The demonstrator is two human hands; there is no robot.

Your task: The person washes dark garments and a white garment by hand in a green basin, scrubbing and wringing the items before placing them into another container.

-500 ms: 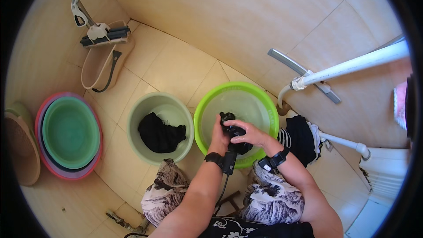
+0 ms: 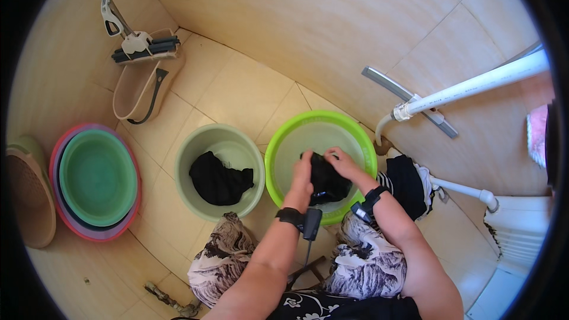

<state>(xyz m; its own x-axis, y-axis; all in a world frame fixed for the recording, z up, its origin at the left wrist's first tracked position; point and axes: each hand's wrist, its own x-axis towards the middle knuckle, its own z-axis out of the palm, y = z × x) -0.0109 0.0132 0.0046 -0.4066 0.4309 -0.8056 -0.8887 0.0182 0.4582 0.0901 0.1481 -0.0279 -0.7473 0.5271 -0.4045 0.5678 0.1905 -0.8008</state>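
A wet black cloth [image 2: 329, 181] hangs spread between my two hands over the bright green basin [image 2: 271, 160], which holds water. My left hand [image 2: 302, 176] is closed on its upper left edge. The fingers of my right hand [image 2: 345, 165] pinch its upper right corner. What kind of garment it is, I cannot tell. To the left stands a grey-green basin [image 2: 185, 142] with another black cloth [image 2: 218, 180] bunched in it.
Stacked basins [image 2: 98, 178] stand at the left beside a beige tub [image 2: 29, 201]. A mop [image 2: 136, 44] rests on its bucket [image 2: 135, 92] behind. Dark and striped clothes [image 2: 404, 186] lie right of the green basin, near a white pipe [image 2: 474, 86] and a squeegee [image 2: 409, 98].
The black cloth was bunched between my hands and is now spread out. My right hand has moved up and right, away from the left one.
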